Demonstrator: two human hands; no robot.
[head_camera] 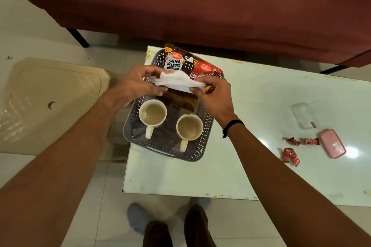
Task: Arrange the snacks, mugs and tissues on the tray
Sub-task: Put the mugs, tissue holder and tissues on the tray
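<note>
A grey perforated tray [200,146] sits at the left end of a white table. Two cream mugs of tea stand in it, one [152,115] on the left and one [189,127] on the right, handles toward me. At the tray's far end lean a salted peanuts packet [174,60] and a red snack packet [206,68]. My left hand [136,86] and my right hand [214,96] both hold a stack of white tissues [178,81] above a brown wooden holder [180,100] in the tray.
On the white table [251,110] to the right lie red candy wrappers [291,154], a pink box [332,143] and a clear plastic lid [304,115]. A maroon sofa [200,6] stands behind. A beige plastic stool [50,96] is at left. My feet are below the table edge.
</note>
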